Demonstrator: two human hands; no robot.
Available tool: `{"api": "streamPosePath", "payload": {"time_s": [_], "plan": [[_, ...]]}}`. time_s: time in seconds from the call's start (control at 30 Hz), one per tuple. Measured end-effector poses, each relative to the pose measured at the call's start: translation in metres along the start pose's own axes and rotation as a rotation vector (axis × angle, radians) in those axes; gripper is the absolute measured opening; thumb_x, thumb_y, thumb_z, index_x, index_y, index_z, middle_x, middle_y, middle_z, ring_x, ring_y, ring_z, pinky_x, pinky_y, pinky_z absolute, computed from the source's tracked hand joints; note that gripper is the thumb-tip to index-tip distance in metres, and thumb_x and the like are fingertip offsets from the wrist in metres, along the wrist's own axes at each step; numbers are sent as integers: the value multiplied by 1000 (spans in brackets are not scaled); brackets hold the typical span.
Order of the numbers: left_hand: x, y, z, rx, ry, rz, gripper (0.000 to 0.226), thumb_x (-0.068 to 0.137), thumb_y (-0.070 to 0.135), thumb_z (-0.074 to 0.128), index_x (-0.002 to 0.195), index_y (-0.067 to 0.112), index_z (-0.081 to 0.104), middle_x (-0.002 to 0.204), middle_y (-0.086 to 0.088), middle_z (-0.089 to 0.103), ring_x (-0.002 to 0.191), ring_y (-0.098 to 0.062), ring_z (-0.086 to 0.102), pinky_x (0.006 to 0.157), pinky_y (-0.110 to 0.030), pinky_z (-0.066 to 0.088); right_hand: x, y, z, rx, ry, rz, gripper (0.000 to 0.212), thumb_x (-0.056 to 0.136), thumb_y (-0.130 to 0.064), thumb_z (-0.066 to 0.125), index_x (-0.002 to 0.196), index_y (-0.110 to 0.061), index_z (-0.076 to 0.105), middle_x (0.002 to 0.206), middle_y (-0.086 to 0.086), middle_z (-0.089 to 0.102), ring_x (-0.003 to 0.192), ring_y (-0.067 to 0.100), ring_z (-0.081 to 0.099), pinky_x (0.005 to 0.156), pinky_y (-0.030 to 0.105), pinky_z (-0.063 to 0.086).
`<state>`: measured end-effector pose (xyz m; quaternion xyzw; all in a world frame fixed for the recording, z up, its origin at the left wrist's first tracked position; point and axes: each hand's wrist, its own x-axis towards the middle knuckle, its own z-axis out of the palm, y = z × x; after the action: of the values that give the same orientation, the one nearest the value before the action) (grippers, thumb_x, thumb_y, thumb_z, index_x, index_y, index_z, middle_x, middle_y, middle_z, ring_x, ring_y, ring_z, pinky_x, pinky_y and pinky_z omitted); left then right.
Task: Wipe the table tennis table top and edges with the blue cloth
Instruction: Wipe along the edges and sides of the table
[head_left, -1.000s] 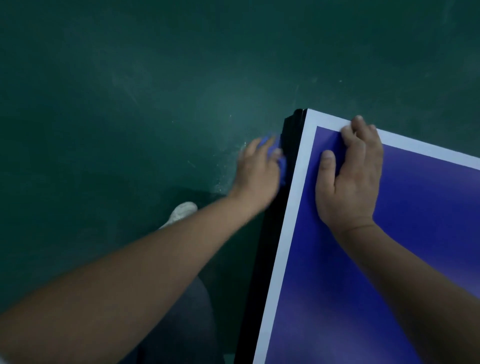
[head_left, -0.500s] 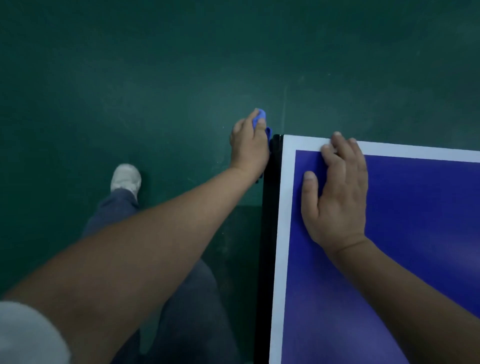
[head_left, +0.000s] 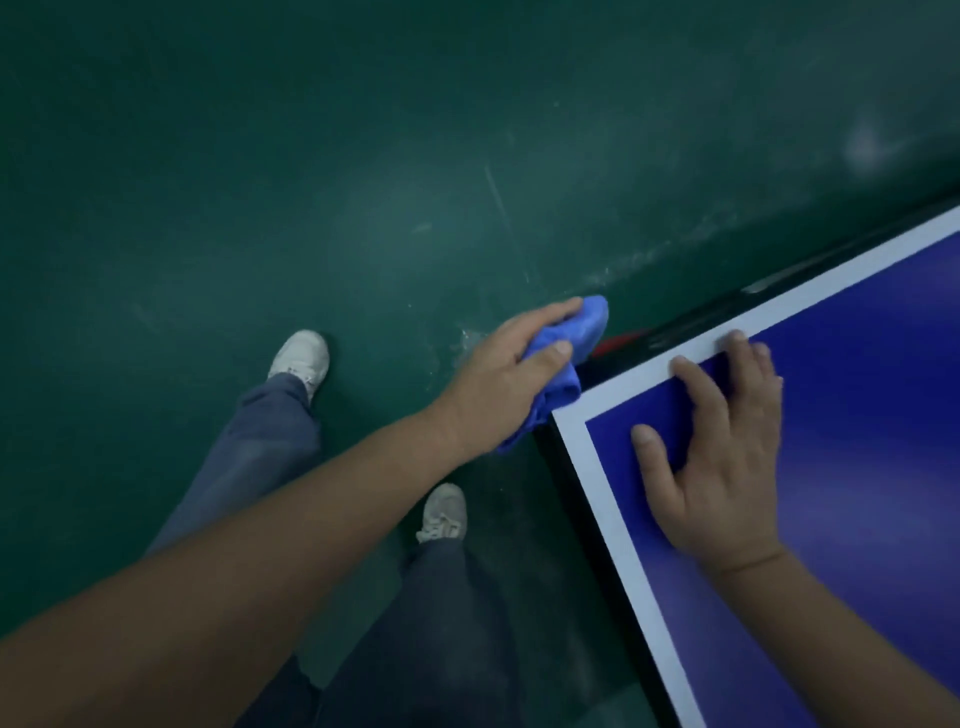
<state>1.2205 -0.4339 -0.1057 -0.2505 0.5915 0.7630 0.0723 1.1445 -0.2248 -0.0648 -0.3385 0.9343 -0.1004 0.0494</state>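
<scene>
Curled round the bunched blue cloth (head_left: 584, 323), the left hand (head_left: 511, 376) grips it between thumb and fingers, right at the corner of the table tennis table (head_left: 878, 447), beside the dark side edge. The right hand (head_left: 727, 467) lies flat on the blue top just inside that corner, its straight fingers reaching the white border line. Open green floor (head_left: 311, 156) spreads beyond the corner, where two white shoes (head_left: 300, 358) stand.

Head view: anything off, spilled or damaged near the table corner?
Nothing looks damaged. The green floor carries whitish scuffs beside the table corner, where the left hand grips the blue cloth; the right hand lies flat on top.
</scene>
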Motion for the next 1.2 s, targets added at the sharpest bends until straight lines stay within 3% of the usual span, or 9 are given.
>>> {"api": "streamPosePath", "payload": {"time_s": [0.07, 0.23, 0.33, 0.4, 0.5, 0.67, 0.77, 0.93, 1.2], "plan": [[1, 5, -9, 121, -144, -7, 47, 101, 24, 50, 148, 28, 44, 134, 9, 54, 107, 3, 55, 100, -11, 36, -6, -9, -1, -1, 11, 241, 69, 96, -50, 44, 149, -6, 39, 164, 19, 19, 154, 35, 11, 123, 56, 9], [8, 10, -28, 262, -445, -7, 65, 95, 42, 41, 156, 33, 22, 151, 10, 45, 134, 6, 40, 111, -20, 32, 3, -27, 1, 116, 46, 687, 72, 97, -55, 28, 158, -18, 26, 168, -3, 10, 154, 12, 3, 126, 46, 7], [22, 14, -24, 285, -564, 28, 62, 98, 37, 40, 157, 33, 20, 154, 38, 17, 149, 6, 2, 120, -21, 10, 19, -26, 3, 45, 84, 708, 67, 99, -47, 28, 157, -15, 28, 167, 2, 17, 154, 21, 10, 125, 43, 8], [33, 13, -11, 309, -607, 39, 64, 99, 36, 39, 158, 31, 16, 152, 42, 9, 148, 5, -17, 120, -21, -3, 21, -25, 8, 13, 90, 696, 66, 100, -43, 27, 158, -13, 24, 167, 5, 15, 155, 24, 7, 126, 43, 4], [64, 23, 19, 353, -631, 60, 68, 100, 37, 38, 160, 25, 8, 160, 25, 6, 149, 4, -7, 115, -8, -4, 19, -21, 12, 1, 89, 691, 64, 102, -42, 28, 159, -14, 21, 168, 4, 13, 156, 24, 4, 125, 47, 1], [139, 53, 80, 377, -620, 0, 55, 110, 22, 30, 158, 4, 10, 167, -7, 8, 153, -13, 7, 121, -20, 3, 22, -22, 12, -35, 96, 725, 68, 102, -45, 28, 160, -11, 16, 168, 13, 6, 155, 35, -2, 124, 53, -2], [114, 41, 62, 427, -597, 104, 52, 111, 17, 24, 158, 5, 5, 167, -2, 0, 154, -17, -5, 123, -23, -3, 24, -25, 10, -42, 98, 771, 74, 101, -47, 30, 159, -6, 10, 167, 19, 3, 154, 40, -4, 124, 56, -1], [24, 20, -25, 391, -762, 150, 69, 104, 27, 36, 156, 27, -9, 165, 18, -13, 152, -2, -11, 124, -27, -2, 23, -21, 12, -73, 63, 756, 72, 102, -48, 27, 158, -4, 19, 167, 18, 8, 154, 38, 1, 124, 55, 2], [149, 72, 97, 459, -649, 157, 72, 103, 12, 47, 158, 4, 2, 168, -9, 1, 154, -16, 1, 123, -25, 1, 24, -22, 10, -67, 40, 775, 70, 101, -46, 29, 159, -9, 19, 167, 16, 7, 155, 36, 0, 124, 56, 2]]}}
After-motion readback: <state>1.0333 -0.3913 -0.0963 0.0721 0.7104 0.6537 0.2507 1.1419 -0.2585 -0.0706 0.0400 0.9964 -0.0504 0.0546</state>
